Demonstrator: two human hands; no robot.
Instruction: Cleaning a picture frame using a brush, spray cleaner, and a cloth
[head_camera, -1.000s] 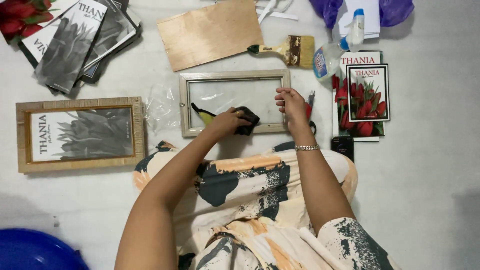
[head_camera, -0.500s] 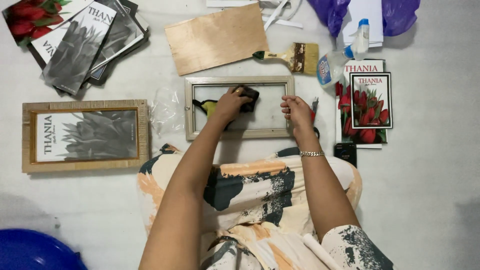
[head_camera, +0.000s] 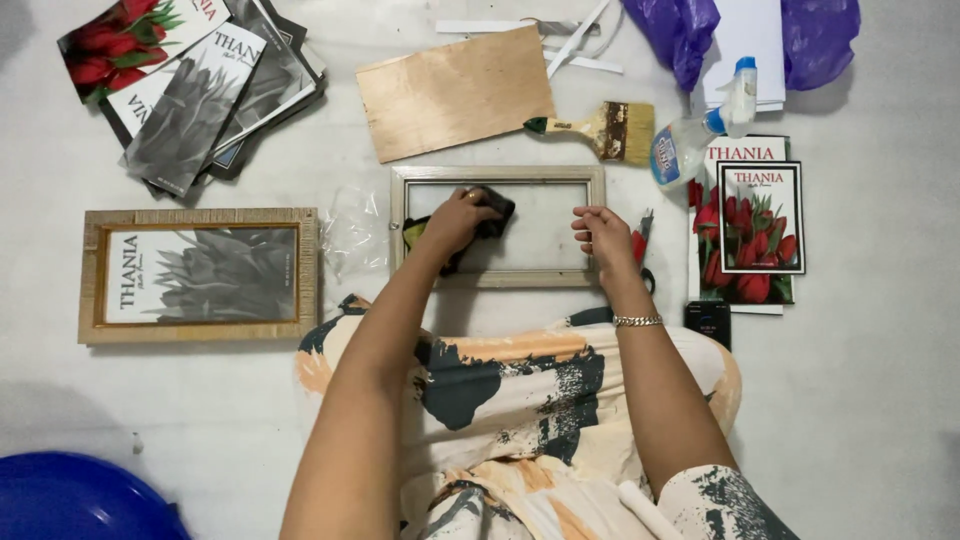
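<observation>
A pale wooden picture frame (head_camera: 498, 279) with a glass pane lies flat on the white floor in front of my knees. My left hand (head_camera: 455, 220) presses a dark cloth (head_camera: 492, 212) with a yellow-green patch onto the upper left part of the glass. At the frame's right edge rests my right hand (head_camera: 604, 234), fingers curled on the rim, steadying it. A bracelet circles that wrist.
A plywood backing board (head_camera: 455, 92), a wide paintbrush (head_camera: 600, 130) and a spray bottle (head_camera: 705, 130) lie beyond the frame. Red flower prints (head_camera: 750, 225) lie right, a framed grey print (head_camera: 200, 275) left, loose prints (head_camera: 190, 80) far left. Clear plastic wrap (head_camera: 352, 235), a blue basin (head_camera: 80, 500).
My left hand has carried the cloth from the lower middle of the glass up to its upper left part. The right hand stayed on the frame's right edge. The camera view shifted slightly.
</observation>
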